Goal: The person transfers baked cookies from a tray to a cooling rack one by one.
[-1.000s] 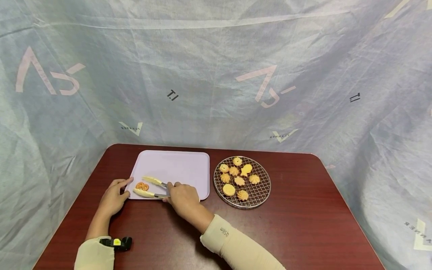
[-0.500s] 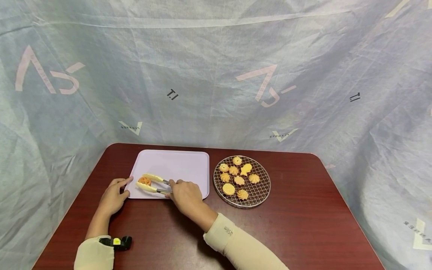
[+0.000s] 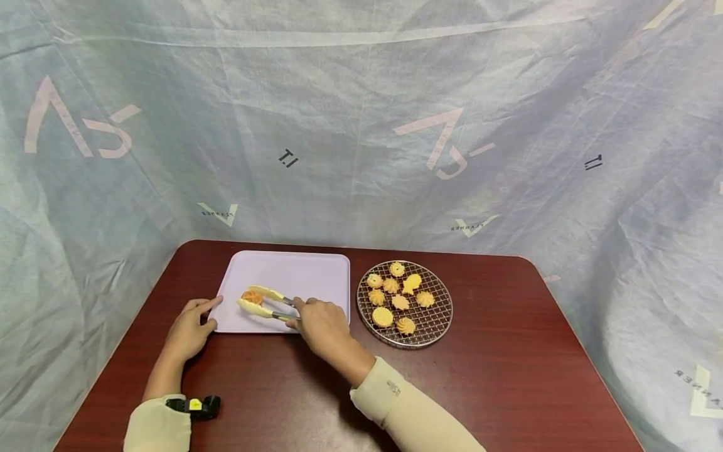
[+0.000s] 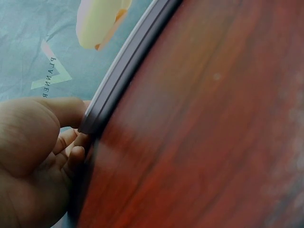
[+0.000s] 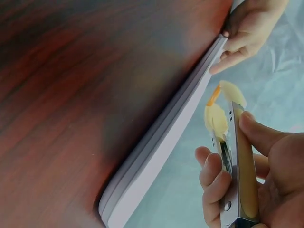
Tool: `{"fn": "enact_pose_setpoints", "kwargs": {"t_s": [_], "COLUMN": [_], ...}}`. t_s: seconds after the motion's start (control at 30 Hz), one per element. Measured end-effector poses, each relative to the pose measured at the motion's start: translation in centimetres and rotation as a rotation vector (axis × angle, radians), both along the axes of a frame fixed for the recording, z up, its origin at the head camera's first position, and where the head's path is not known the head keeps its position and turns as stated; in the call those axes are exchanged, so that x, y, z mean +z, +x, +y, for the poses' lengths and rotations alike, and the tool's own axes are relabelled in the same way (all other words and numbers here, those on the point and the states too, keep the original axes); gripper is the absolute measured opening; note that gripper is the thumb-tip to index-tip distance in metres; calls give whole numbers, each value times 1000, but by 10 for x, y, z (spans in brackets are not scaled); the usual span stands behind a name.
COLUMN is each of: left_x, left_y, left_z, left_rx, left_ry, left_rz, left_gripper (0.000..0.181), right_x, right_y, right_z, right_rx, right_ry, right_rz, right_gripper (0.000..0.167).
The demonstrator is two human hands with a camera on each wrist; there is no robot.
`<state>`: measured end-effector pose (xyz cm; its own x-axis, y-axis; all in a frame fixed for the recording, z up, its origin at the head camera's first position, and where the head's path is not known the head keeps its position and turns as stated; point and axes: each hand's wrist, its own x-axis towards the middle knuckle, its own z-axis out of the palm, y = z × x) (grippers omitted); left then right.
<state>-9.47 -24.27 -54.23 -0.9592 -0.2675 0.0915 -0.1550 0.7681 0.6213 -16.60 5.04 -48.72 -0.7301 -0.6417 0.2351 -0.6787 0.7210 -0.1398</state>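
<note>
My right hand [image 3: 323, 326] grips metal tongs [image 3: 265, 301] with pale yellow tips, thumb and fingers wrapped on the two arms in the right wrist view. Between the tips sits an orange-brown pretzel-shaped cookie [image 3: 251, 297], partly hidden by them. Seen from the right wrist, the cookie [image 5: 214, 95] is raised above the tray surface. The tray [image 3: 305, 273] is pale lilac and rectangular, lying at the left of the table. At its near left corner, my left hand [image 3: 191, 329] holds the rim with thumb and fingers; from the left wrist, the thumb touches the tray's edge [image 4: 107, 95].
Right of the tray stands a round wire rack [image 3: 435, 323] bearing several cookies, among them a yellow fish-shaped cookie [image 3: 412, 284]. Both are on a dark red wooden table [image 3: 497, 364]. A grey printed cloth [image 3: 361, 125] hangs behind it.
My right hand has shifted right with the tongs. The tongs have narrowed around the pretzel-shaped cookie, which has moved right and up with them. The left hand stays in place.
</note>
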Motion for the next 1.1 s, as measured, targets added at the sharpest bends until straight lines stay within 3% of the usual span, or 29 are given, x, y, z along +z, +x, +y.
{"fn": "enact_pose_setpoints", "kwargs": {"t_s": [0.37, 0.83, 1.1], "left_x": [0, -1, 0], "left_y": [0, 1, 1], "left_z": [1, 0, 0], "left_rx": [5, -5, -13], "left_ry": [2, 1, 12], "left_rz": [1, 12, 4], "left_gripper": [54, 54, 55], "right_x": [-1, 4, 4], "right_y": [-3, -1, -4], "right_z": [13, 31, 45], "right_rx": [-23, -47, -31], "right_ry": [-3, 1, -25], "right_rz": [-15, -11, 11], "right_gripper": [38, 49, 45]}}
